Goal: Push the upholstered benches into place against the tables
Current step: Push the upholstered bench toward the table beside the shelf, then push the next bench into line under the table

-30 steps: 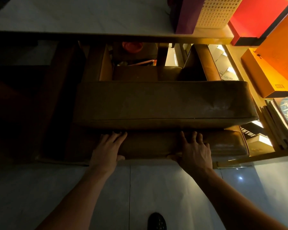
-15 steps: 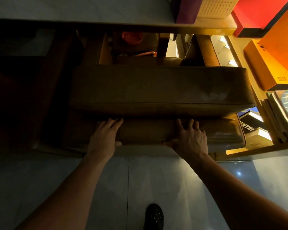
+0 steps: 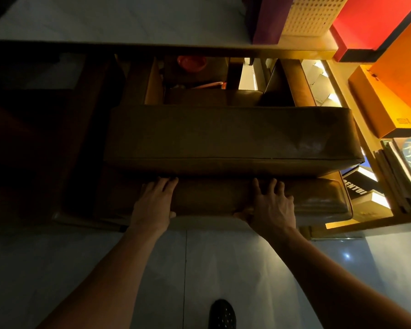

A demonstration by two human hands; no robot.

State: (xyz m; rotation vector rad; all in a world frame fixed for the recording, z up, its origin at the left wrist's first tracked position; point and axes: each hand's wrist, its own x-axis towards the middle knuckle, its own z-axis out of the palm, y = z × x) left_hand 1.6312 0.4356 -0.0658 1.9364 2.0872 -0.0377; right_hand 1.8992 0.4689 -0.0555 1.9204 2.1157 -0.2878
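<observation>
A low brown upholstered bench (image 3: 313,200) lies across the floor below me, partly under a larger brown upholstered bench (image 3: 228,136) stacked just behind it. My left hand (image 3: 153,203) rests flat on the low bench's near edge, fingers spread, thumb hooked under the front. My right hand (image 3: 269,204) presses the same edge further right, fingers spread over the top, thumb on the front face. Behind the benches a table top (image 3: 105,24) with a dark edge runs across the upper view.
To the right stands a lit shelf with orange boxes (image 3: 387,96), a red box (image 3: 365,22), books and magazines (image 3: 403,172). A purple box (image 3: 268,17) sits on the table. Pale tiled floor (image 3: 81,269) lies beneath me, my dark shoe (image 3: 222,314) on it. Far left is dark.
Both hands stay on the low bench's near edge. The benches and hands rose in view half a second ago, then dropped back slightly.
</observation>
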